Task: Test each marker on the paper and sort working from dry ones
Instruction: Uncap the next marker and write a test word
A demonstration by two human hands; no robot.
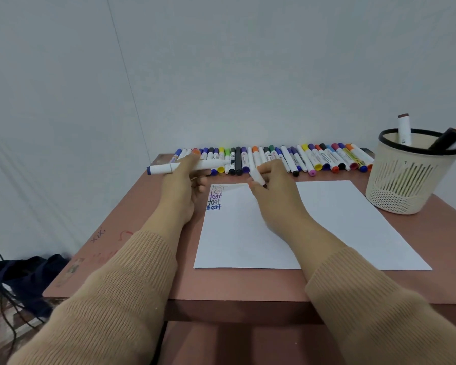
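Observation:
My left hand (183, 183) holds a white marker (187, 166) with a blue end, lying level above the table's left side, its dark tip pointing right. My right hand (270, 183) grips a white marker cap (257, 176) over the top edge of the left paper sheet (237, 238). That sheet carries several "test" words in purple and blue at its top left corner. A second blank sheet (353, 222) lies to the right. A long row of markers (313, 158) with many cap colours lies along the table's far edge.
A beige mesh cup (408, 185) with a black rim stands at the right and holds a few markers. The reddish table (148, 246) has scribbles on its left part. A dark bag (24, 275) and cables lie on the floor at left.

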